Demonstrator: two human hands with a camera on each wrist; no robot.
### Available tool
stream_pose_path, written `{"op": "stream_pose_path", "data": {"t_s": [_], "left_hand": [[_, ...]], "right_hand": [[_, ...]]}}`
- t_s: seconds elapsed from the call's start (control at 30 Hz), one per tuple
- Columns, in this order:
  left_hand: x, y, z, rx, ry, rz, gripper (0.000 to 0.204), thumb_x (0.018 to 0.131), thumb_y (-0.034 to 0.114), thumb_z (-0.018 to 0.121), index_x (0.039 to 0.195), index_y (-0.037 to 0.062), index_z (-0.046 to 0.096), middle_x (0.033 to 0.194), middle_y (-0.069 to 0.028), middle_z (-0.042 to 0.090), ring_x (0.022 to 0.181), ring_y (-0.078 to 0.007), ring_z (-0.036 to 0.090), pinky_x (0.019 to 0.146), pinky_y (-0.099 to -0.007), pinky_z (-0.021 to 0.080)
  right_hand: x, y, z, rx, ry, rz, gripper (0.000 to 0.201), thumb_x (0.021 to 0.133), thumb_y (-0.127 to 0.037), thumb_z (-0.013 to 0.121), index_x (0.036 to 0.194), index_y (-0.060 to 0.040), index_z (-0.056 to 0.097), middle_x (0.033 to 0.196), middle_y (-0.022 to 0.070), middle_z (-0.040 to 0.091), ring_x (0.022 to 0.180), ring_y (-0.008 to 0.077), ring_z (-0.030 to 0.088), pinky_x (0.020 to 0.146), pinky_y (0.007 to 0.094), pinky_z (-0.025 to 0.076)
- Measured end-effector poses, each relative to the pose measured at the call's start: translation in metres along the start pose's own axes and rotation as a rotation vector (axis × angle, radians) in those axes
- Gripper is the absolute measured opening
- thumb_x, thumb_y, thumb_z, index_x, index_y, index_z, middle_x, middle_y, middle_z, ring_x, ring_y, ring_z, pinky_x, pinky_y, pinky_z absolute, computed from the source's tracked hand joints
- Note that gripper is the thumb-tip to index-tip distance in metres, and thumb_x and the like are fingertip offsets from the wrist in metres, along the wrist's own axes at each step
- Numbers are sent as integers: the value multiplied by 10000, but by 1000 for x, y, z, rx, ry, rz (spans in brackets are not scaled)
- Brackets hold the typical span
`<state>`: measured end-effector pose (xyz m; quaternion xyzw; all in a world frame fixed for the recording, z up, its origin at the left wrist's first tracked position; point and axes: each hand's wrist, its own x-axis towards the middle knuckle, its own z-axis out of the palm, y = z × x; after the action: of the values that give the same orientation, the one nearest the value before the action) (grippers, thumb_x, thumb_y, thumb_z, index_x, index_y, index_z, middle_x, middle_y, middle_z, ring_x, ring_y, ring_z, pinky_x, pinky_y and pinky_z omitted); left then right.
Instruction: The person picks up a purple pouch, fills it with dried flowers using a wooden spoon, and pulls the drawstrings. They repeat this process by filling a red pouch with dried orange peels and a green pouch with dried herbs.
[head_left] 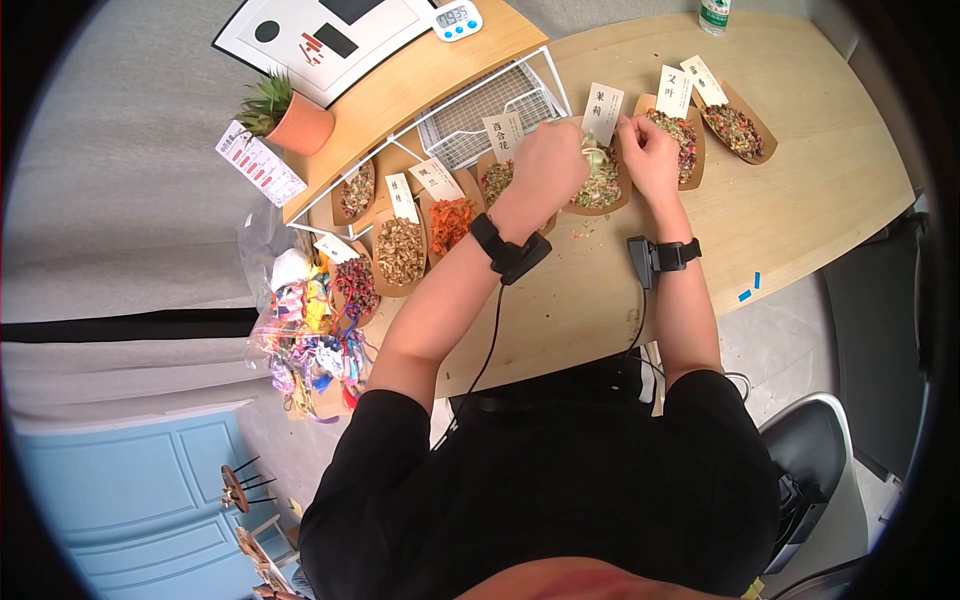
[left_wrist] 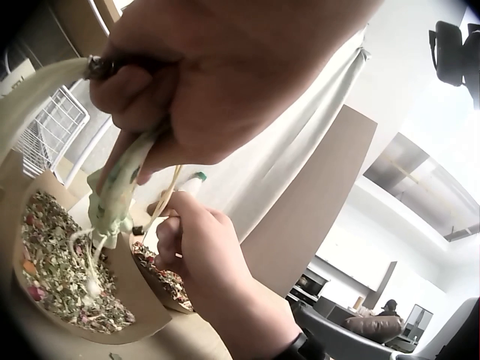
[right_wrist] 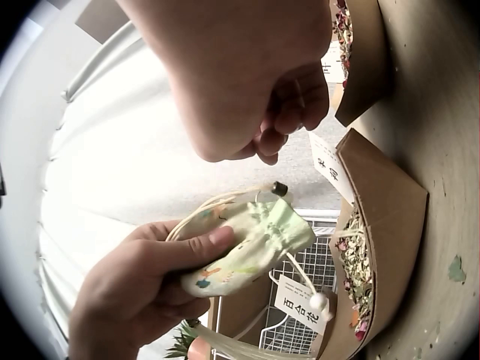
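My left hand [head_left: 545, 175] grips a small pale green printed drawstring pouch [right_wrist: 244, 244], thumb across its side. Gathered cloth frills at the pouch's mouth. A cord [left_wrist: 171, 187] with a dark bead [right_wrist: 279, 188] loops from it, and a white bead [right_wrist: 319, 301] dangles on another cord end. Below the pouch lies a paper tray [head_left: 605, 208] of mixed dried herbs [left_wrist: 71, 262] with an upright label card [head_left: 602, 112]. My right hand [head_left: 652, 160] is close by to the right, its fingers [right_wrist: 289, 120] curled toward the thumb. The cord overlaps its fingertips in the left wrist view.
Several more labelled trays of dried plants line the table, including orange petals [head_left: 450, 222] and a tray at the right [head_left: 765, 140]. A wooden shelf [head_left: 400, 105] with a wire basket [head_left: 480, 125] stands behind. Colourful pouches [head_left: 315, 345] pile at the left.
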<state>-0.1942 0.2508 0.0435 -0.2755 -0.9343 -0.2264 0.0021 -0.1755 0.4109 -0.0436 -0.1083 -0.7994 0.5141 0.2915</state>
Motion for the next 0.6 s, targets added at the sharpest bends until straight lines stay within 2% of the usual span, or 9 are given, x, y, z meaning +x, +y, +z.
{"op": "stream_pose_path", "data": {"t_s": [0.1,0.2,0.4,0.5,0.6], "left_hand": [[2,-10,9,-1,61,104,98,771,34,608,755,-30,680,614,-204,644,619,-344,688,597,-420,560],[4,-7,6,5,-1,8,154,769,104,678,815,-38,714,699,-269,633,677,-408,656,655,-454,543],[1,5,-7,69,-35,-54,161,765,101,686,785,-59,695,701,-275,632,676,-408,658,647,-456,539],[4,-10,8,6,9,24,183,781,124,692,772,-59,689,686,-273,629,667,-409,655,634,-450,535],[2,-7,4,-19,-6,18,194,783,129,693,772,-64,685,684,-278,626,673,-414,654,641,-454,536]], "right_hand": [[0,-1,0,2,0,-1,324,931,-272,623,756,0,644,518,69,513,461,145,462,498,326,408],[-1,-2,0,0,1,2,320,931,-266,623,757,1,646,520,68,518,462,144,465,498,324,409],[-1,-2,0,4,0,-1,308,930,-255,625,767,5,653,522,66,519,468,131,466,499,317,410],[-1,-3,-1,8,-1,3,306,930,-253,625,770,7,655,520,65,516,469,127,464,499,314,408],[-1,-1,0,15,3,0,307,930,-254,625,772,8,655,518,65,513,468,126,458,498,314,406]]}}
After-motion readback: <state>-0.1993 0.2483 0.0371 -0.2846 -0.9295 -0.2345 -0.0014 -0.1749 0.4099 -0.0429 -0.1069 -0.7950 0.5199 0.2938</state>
